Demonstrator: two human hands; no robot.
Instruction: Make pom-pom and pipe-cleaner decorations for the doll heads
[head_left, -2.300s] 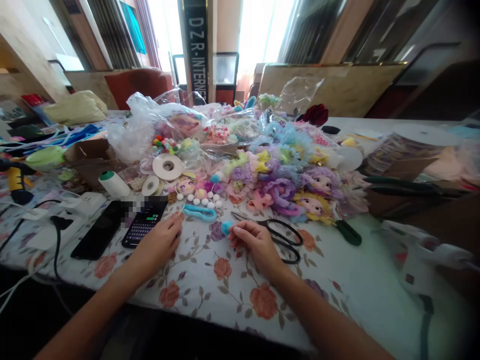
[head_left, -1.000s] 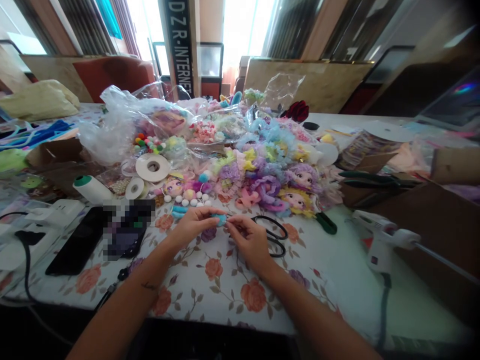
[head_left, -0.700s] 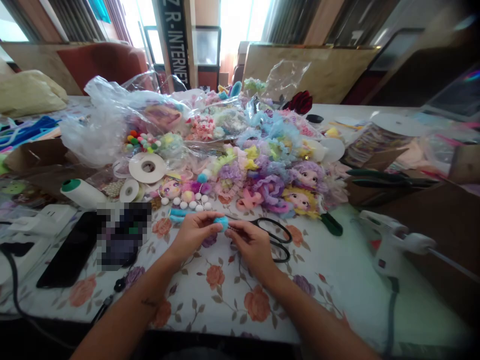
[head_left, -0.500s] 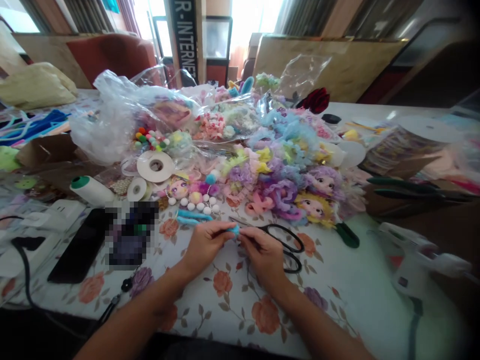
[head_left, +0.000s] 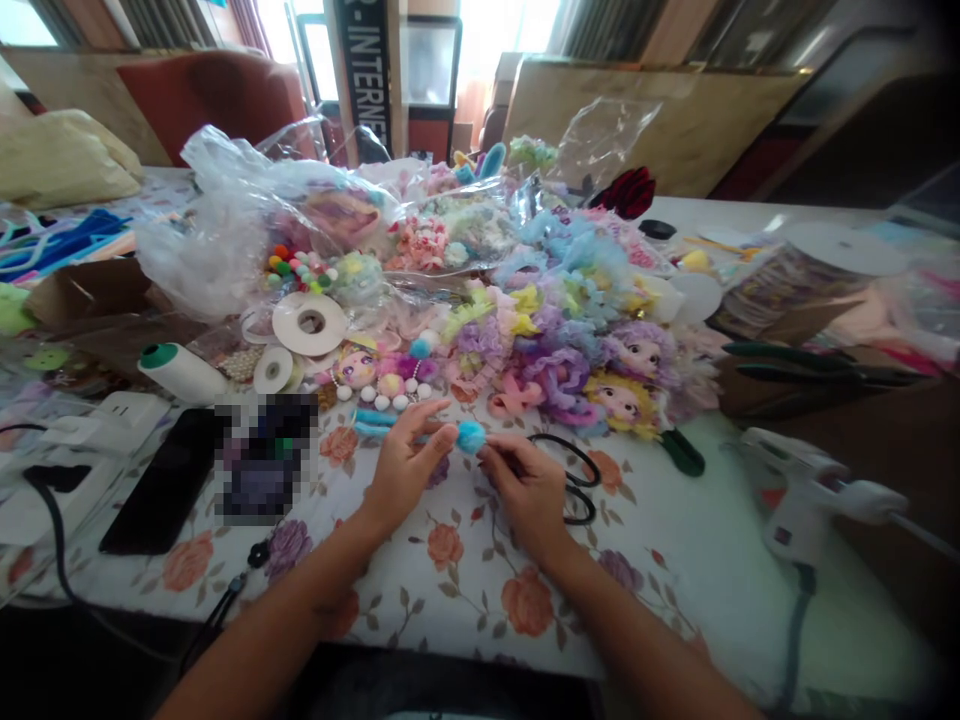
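Note:
A small fluffy light-blue pom-pom (head_left: 471, 437) sits between my two hands above the flowered tablecloth. My right hand (head_left: 527, 490) is closed, with thumb and forefinger pinching the pom-pom at its right side. On the left, my left hand (head_left: 409, 465) has its fingers apart, the thumb tip close beside the pom-pom; whether it touches cannot be made out. Behind my left hand lie fuzzy blue pipe cleaners (head_left: 373, 423). Black-handled scissors (head_left: 583, 462) rest on the cloth behind my right hand, which hides their blades.
Doll-face ornaments (head_left: 619, 398), ribbon rolls (head_left: 310, 323) and plastic bags (head_left: 217, 215) pile up behind my hands. A thread spool (head_left: 180, 372), a black phone (head_left: 159, 490) and a power strip (head_left: 52, 500) lie left. At right are a glue gun (head_left: 799, 500) and pliers (head_left: 817, 365).
My left fingers have come apart and drawn back from the blue piece. It now shows as a round fluffy ball in my right hand's pinch. The view has shifted slightly.

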